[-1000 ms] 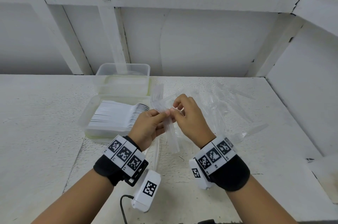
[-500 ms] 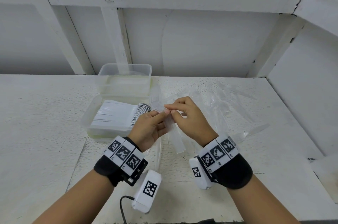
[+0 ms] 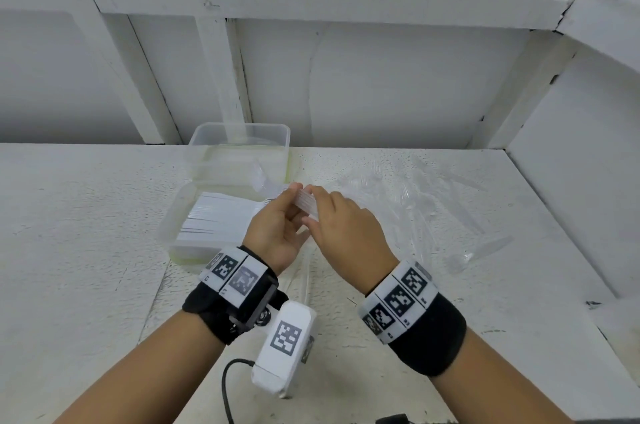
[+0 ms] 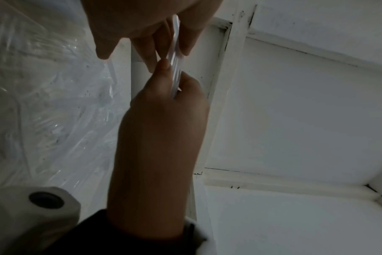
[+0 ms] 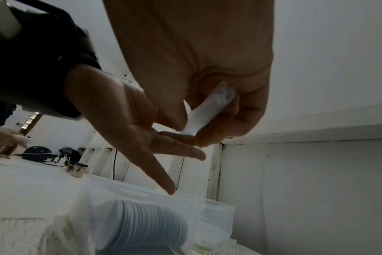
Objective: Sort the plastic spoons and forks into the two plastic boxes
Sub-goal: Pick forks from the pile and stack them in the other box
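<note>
While both hands meet above the table (image 3: 86, 250), I note the 1 relation the next move depends on: where the held cutlery sits relative to the 2 boxes.

Left hand (image 3: 277, 226): thumb and fingers curled, pinching the near end of a small stack of clear plastic cutlery (image 3: 306, 204). Right hand (image 3: 346, 226): fingers and thumb also closed on the same stack from the other side. The left wrist view shows narrow parallel edges between the fingertips; I cannot tell from any view whether these are forks or spoons.

Stack long axis: runs roughly away from me and a little leftward, far end raised toward the boxes.

Near box (image 3: 173, 216): lies just left of and below the hands, already filled with a dense row of white utensils (image 3: 221, 219). Far box (image 3: 239, 136): sits directly behind it, touching or nearly so, and looks close to empty. Both lie left-forward of the grip, so the left hand is the nearer one for a drop.

Unsorted clear pieces (image 3: 433, 202) remain scattered to the right, well apart from the boxes, nearer the right hand.

Judgement: the left hand should carry the stack, and the right should return to the pile. Risk: loose pieces fanning out on release.
</note>
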Action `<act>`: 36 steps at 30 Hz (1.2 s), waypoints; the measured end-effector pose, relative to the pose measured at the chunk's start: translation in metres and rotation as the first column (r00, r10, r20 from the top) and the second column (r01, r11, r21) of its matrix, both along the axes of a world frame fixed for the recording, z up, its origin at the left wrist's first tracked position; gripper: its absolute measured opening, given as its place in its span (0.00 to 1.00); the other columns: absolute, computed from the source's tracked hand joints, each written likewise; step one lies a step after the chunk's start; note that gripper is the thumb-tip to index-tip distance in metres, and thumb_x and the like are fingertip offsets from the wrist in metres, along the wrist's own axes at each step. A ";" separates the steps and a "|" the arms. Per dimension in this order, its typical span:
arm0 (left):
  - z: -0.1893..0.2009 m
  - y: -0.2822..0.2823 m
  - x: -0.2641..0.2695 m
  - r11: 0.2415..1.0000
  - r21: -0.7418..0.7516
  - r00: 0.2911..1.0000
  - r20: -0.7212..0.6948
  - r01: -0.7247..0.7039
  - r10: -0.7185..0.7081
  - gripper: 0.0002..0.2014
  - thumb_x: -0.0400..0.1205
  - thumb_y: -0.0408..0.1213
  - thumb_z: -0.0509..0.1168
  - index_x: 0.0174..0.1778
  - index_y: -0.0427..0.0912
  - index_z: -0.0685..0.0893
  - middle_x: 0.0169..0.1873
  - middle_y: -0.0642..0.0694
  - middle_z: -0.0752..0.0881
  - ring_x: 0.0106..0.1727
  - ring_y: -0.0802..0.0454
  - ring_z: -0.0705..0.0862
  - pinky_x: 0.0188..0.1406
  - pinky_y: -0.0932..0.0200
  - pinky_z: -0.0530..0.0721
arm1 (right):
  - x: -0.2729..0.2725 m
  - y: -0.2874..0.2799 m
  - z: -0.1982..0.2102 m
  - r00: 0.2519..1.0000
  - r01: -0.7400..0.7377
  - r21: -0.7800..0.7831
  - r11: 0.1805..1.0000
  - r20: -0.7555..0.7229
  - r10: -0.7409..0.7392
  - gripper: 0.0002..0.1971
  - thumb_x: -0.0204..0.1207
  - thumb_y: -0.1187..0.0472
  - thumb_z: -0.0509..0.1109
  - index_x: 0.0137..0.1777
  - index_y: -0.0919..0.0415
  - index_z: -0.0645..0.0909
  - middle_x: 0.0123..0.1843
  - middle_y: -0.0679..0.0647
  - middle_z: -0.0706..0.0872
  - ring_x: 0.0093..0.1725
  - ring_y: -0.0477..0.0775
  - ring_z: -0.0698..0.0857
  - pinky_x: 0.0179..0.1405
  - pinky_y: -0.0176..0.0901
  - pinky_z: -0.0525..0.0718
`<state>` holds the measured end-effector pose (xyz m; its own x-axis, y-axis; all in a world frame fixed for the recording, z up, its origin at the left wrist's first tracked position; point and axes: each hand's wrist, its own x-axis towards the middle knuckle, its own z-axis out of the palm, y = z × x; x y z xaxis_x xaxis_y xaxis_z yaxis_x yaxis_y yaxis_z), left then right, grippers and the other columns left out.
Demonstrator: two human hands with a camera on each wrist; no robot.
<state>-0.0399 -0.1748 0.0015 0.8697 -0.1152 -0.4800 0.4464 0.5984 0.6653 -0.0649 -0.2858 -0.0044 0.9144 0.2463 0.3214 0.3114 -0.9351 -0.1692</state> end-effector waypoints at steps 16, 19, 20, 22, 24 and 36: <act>0.041 0.106 0.081 0.393 0.911 0.860 0.095 0.128 -0.502 0.12 0.86 0.44 0.55 0.52 0.42 0.81 0.43 0.47 0.87 0.40 0.53 0.84 0.41 0.59 0.81 | 0.104 0.011 0.037 0.958 -0.092 0.055 0.994 -0.267 0.104 0.18 0.85 0.54 0.53 0.71 0.59 0.71 0.66 0.57 0.81 0.62 0.61 0.80 0.54 0.49 0.75; 0.045 0.138 0.120 0.289 0.952 0.893 0.043 0.099 -0.448 0.12 0.86 0.42 0.56 0.55 0.40 0.81 0.48 0.44 0.87 0.44 0.50 0.83 0.41 0.58 0.81 | 0.139 0.024 0.034 0.933 -0.119 -0.005 0.993 -0.341 0.110 0.18 0.85 0.54 0.53 0.70 0.60 0.71 0.67 0.58 0.80 0.64 0.62 0.79 0.55 0.49 0.76; 0.045 0.147 0.132 0.251 0.964 0.904 0.030 0.086 -0.427 0.12 0.86 0.41 0.57 0.55 0.39 0.81 0.49 0.43 0.86 0.47 0.49 0.82 0.42 0.56 0.81 | 0.150 0.029 0.032 0.927 -0.127 -0.037 0.991 -0.360 0.105 0.18 0.85 0.54 0.52 0.69 0.61 0.71 0.67 0.58 0.80 0.63 0.61 0.80 0.52 0.48 0.75; 0.040 0.161 0.152 0.174 0.982 0.919 0.005 0.070 -0.395 0.11 0.85 0.40 0.60 0.55 0.37 0.81 0.51 0.41 0.85 0.49 0.47 0.81 0.46 0.53 0.82 | 0.172 0.040 0.028 0.916 -0.160 -0.105 0.981 -0.386 0.108 0.16 0.86 0.53 0.52 0.63 0.62 0.73 0.62 0.58 0.81 0.59 0.61 0.81 0.43 0.44 0.71; 0.035 0.170 0.168 0.083 0.992 0.920 -0.056 0.096 -0.387 0.13 0.82 0.38 0.64 0.59 0.35 0.81 0.52 0.40 0.82 0.52 0.45 0.80 0.50 0.52 0.83 | 0.192 0.052 0.024 0.906 -0.191 -0.143 0.971 -0.406 0.118 0.15 0.86 0.54 0.51 0.61 0.63 0.73 0.61 0.59 0.82 0.58 0.61 0.81 0.43 0.43 0.70; -0.003 0.185 0.219 -0.011 0.927 0.869 -0.356 0.376 -0.343 0.11 0.82 0.34 0.64 0.55 0.29 0.81 0.45 0.30 0.87 0.35 0.42 0.85 0.55 0.45 0.86 | 0.255 0.104 -0.024 0.737 -0.330 -0.189 0.925 -0.664 0.127 0.20 0.85 0.55 0.55 0.74 0.61 0.68 0.71 0.61 0.77 0.67 0.62 0.77 0.64 0.49 0.75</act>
